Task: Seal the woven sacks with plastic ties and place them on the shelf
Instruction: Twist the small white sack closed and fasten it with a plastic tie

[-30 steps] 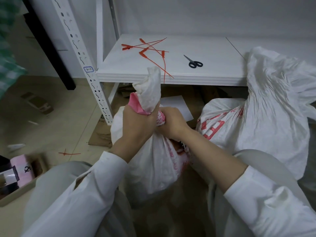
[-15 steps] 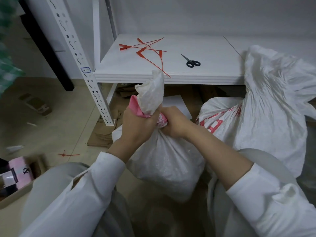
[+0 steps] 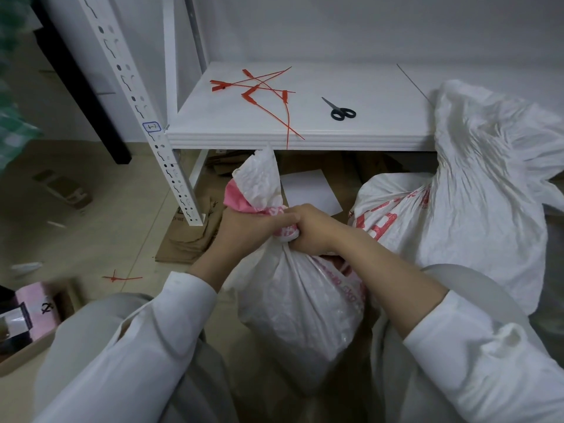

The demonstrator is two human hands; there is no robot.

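Fingers (image 3: 274, 221) of both hands are bunching closer together than a second ago, curling tight round the twisted neck of the white woven sack with pink-red print (image 3: 299, 306). Grip: the left hand (image 3: 244, 232) is holding just under the loose top; the right hand (image 3: 316, 228) is clamping beside it, touching. Sack is sitting between the knees, below the white shelf board (image 3: 381, 138), not yet tied. Red plastic ties (image 3: 259, 87) are lying on that shelf, near black-handled scissors (image 3: 343, 112). Risk, as judged: freeing one hand to reach a tie may let the twist unwind and the mouth reopen.
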